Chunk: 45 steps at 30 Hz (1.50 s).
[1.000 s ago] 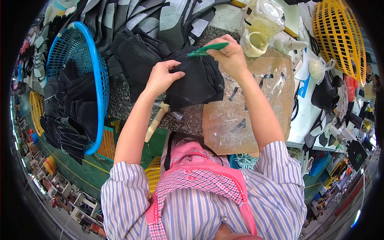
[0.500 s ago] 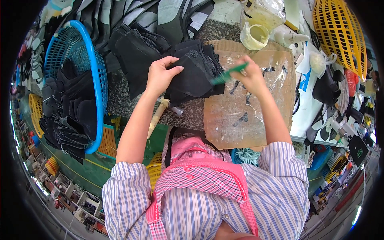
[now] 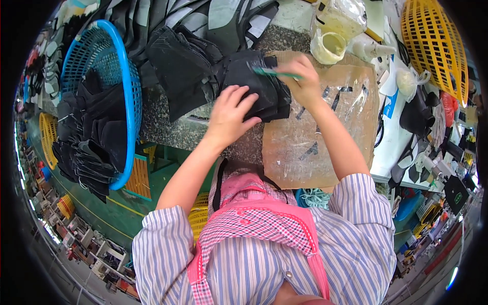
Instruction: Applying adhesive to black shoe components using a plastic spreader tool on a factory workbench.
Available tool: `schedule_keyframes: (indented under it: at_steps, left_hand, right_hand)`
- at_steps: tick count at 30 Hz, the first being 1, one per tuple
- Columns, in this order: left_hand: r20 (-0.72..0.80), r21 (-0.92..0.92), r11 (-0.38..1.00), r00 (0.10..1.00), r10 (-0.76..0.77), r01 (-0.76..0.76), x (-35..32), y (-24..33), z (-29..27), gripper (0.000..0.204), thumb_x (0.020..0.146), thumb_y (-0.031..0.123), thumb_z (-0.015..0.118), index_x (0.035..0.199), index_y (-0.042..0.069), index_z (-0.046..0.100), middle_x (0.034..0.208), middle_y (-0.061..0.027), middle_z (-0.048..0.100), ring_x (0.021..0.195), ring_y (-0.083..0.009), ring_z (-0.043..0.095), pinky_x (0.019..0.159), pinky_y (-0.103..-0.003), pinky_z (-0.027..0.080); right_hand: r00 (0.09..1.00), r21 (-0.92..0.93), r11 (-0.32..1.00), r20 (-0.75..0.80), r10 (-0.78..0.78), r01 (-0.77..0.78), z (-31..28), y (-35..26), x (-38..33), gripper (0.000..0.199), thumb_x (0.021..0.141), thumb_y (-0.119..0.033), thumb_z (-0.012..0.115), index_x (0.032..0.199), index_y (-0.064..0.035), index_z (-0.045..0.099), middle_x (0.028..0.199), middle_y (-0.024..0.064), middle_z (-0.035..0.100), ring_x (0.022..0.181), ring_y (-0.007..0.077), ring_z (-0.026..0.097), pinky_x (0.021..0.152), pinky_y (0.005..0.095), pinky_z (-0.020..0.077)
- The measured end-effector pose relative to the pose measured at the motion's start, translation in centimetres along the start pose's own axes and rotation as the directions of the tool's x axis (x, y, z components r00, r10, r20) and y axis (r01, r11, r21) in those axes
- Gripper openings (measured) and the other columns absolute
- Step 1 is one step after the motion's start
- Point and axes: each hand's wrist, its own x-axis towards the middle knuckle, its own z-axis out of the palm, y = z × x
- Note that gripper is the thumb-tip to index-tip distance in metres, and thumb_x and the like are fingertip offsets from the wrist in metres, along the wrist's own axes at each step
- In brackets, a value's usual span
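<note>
**Brushing a black piece on the speckled bench**

Looking down through the head camera, I see my left hand point(image 3: 231, 114) pressed flat on a stack of black fabric pieces point(image 3: 254, 84), fingers spread and loose rather than curled, palm holding the stack in place. The stack sits on the speckled stone bench point(image 3: 168, 127), its right edge overlapping a brown board point(image 3: 315, 137) wrapped in clear film and smeared with dark streaks.

My right hand point(image 3: 305, 81) is closed around a thin green-handled brush point(image 3: 272, 72), pinched between thumb and fingertips. The brush lies nearly level, its tip pointing left and resting on the top of the black stack. I cannot tell from this view whether the bristles carry anything.

Just beyond the right hand stands a small cream pot point(image 3: 328, 47) with yellowish liquid in it, and behind that a clear bag point(image 3: 340, 15) of the same colour. A white squeeze bottle point(image 3: 373, 50) lies beside the pot.

To my left, more black pieces point(image 3: 178, 71) are heaped on the bench, well apart from the brush. A blue plastic basket point(image 3: 114, 101) hangs off the bench edge, filled with further dark pieces. At the far upper right a yellow basket point(image 3: 437, 46) rests tilted on its side.

My striped sleeves and pink checked apron point(image 3: 254, 223) fill the lower part of the view.
</note>
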Motion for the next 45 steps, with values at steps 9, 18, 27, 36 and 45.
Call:
schedule_keyframes:
  at_steps: [9, 18, 27, 36, 45]
  left_hand:
    - [-0.057, -0.148, 0.989, 0.998, -0.031, 0.022, 0.5, -2.6, 1.6, 0.021, 0.067, 0.009, 0.061, 0.087, 0.004, 0.058, 0.093, -0.0125, 0.057, 0.088, -0.0271, 0.053, 0.075, -0.035, 0.044]
    - [-0.393, -0.459, 0.802, 0.723, -0.568, 0.382, 3.7, -2.8, -2.4, 0.018, 0.082, 0.015, 0.053, 0.090, -0.001, 0.056, 0.077, -0.0061, 0.056, 0.069, -0.0109, 0.051, 0.063, -0.023, 0.041]
    - [0.128, -0.672, 0.618, 0.886, -0.445, 0.407, 5.7, -1.1, -5.5, 0.019, 0.083, 0.010, 0.051, 0.096, -0.004, 0.055, 0.081, 0.0016, 0.053, 0.075, -0.0042, 0.045, 0.068, -0.018, 0.037]
    - [-0.190, -0.977, 0.108, 0.517, -0.835, -0.185, 9.3, -7.9, -15.5, 0.025, 0.083, 0.020, 0.049, 0.099, 0.002, 0.055, 0.099, -0.0066, 0.058, 0.089, -0.0190, 0.055, 0.080, -0.032, 0.042]
    - [-0.411, -0.911, 0.324, 0.492, -0.768, -0.255, 7.0, -6.6, -18.2, 0.019, 0.085, 0.016, 0.046, 0.096, 0.003, 0.054, 0.093, -0.0051, 0.057, 0.082, -0.0134, 0.053, 0.073, -0.029, 0.043]
  right_hand:
    - [0.873, 0.620, 0.696, -0.038, 0.487, -0.362, -4.9, -2.1, 0.5, 0.016, 0.072, -0.006, 0.061, 0.087, -0.0027, 0.058, 0.079, 0.0028, 0.054, 0.072, 0.0119, 0.049, 0.066, 0.0250, 0.0388]
    - [0.571, -0.260, 0.898, 0.701, 0.428, -0.355, -2.2, -3.5, -0.1, 0.037, 0.071, -0.020, 0.056, 0.106, -0.0072, 0.055, 0.087, 0.0161, 0.057, 0.089, 0.0292, 0.050, 0.082, 0.0364, 0.0387]
    - [0.831, -0.280, 0.826, -0.440, 0.342, -0.488, -9.6, 6.6, -1.5, 0.018, 0.076, -0.016, 0.061, 0.072, 0.0016, 0.059, 0.072, 0.0018, 0.060, 0.060, 0.0078, 0.051, 0.054, 0.0230, 0.0387]
    - [0.744, 0.151, 0.888, -0.496, 0.448, -0.434, -12.8, 5.5, -1.4, 0.015, 0.076, -0.013, 0.060, 0.081, 0.0010, 0.059, 0.075, 0.0026, 0.058, 0.068, 0.0110, 0.048, 0.065, 0.0267, 0.0398]
    - [0.677, 0.173, 0.907, -0.615, 0.405, -0.385, -10.8, 5.3, -2.9, 0.011, 0.082, -0.017, 0.054, 0.079, -0.0063, 0.056, 0.072, -0.0028, 0.052, 0.064, 0.0042, 0.042, 0.052, 0.0193, 0.0303]
